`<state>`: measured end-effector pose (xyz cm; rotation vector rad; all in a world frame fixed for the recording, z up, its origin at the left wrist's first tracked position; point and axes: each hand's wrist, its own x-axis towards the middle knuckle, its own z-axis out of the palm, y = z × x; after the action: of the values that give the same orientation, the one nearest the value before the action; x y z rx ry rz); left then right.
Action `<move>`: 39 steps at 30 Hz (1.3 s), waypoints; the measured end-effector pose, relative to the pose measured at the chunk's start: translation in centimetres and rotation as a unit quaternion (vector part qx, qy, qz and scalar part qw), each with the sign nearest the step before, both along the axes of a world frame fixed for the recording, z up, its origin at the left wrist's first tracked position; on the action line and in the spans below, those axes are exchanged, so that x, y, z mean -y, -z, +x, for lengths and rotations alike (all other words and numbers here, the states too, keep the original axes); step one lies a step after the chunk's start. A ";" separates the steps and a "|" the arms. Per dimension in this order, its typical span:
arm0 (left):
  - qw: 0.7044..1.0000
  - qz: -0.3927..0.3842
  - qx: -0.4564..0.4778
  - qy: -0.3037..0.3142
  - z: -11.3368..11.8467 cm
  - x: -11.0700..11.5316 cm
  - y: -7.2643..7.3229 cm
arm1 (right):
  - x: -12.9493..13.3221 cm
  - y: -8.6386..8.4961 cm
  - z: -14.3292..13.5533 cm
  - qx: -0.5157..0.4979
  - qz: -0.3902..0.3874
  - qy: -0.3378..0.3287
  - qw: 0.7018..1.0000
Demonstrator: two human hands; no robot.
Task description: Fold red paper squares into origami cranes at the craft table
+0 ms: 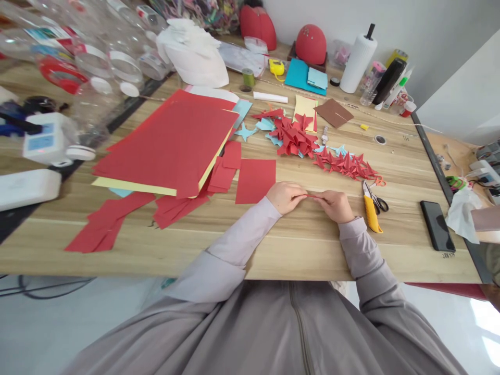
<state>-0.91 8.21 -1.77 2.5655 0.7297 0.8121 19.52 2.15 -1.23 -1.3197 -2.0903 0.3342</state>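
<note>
Red paper strip (311, 196), folded narrow, lies pinched between left hand (286, 197) and right hand (336, 205), each grip closed on one end, low over the wooden desk (297, 245). Risks: uneven pressure may skew the crease or tear it; the yellow utility knife (371, 210) at 3 o'clock sits near the right wrist.

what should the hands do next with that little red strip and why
Probably press the crease flat on the table: the left hand and right hand pinch a narrow folded red paper piece between them, just above the wood, and it looks only partly folded.
</note>
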 end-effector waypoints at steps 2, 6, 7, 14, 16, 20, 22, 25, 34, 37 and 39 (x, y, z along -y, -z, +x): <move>1.000 -0.012 0.002 -0.002 0.0 0.2 -0.2 | 0.0 0.1 0.1 0.009 0.010 -0.010 1.000; 1.000 -0.025 0.013 0.009 0.1 0.4 -0.3 | 0.0 0.2 0.1 0.021 0.017 -0.026 0.999; 1.000 -0.022 0.013 0.011 0.1 0.4 -0.3 | 0.0 0.2 0.1 0.018 0.019 -0.027 0.999; 1.000 -0.019 0.021 -0.007 0.1 0.2 0.0 | -0.2 0.1 0.0 -0.008 0.008 -0.003 1.000; 0.999 -0.040 0.031 -0.014 0.0 0.2 -0.1 | -0.2 0.1 0.0 -0.017 0.010 0.004 1.000; 0.992 -0.108 0.056 -0.032 0.1 0.4 -0.4 | -0.1 0.2 -0.1 -0.029 0.005 0.007 1.000; 0.985 -0.153 0.074 -0.033 0.1 0.5 -0.6 | 0.0 0.1 -0.2 -0.046 -0.003 0.009 0.999; 0.971 -0.217 0.104 -0.019 0.1 0.7 -0.9 | 0.1 -0.2 -0.4 -0.082 -0.012 0.010 0.996; 0.958 -0.248 0.144 -0.022 0.0 0.6 -1.2 | 0.3 -0.7 -0.5 -0.116 -0.034 0.005 0.993; 0.964 -0.229 0.137 -0.016 0.0 0.6 -1.1 | 0.2 -0.5 -0.7 -0.120 -0.028 0.015 0.992; 0.970 -0.207 0.128 -0.006 0.0 0.6 -1.1 | 0.2 -0.4 -0.9 -0.112 -0.031 0.001 0.993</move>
<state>-0.89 7.57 -0.66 2.0431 0.7424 0.8697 18.61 1.95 -0.83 -1.2572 -1.9053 0.5243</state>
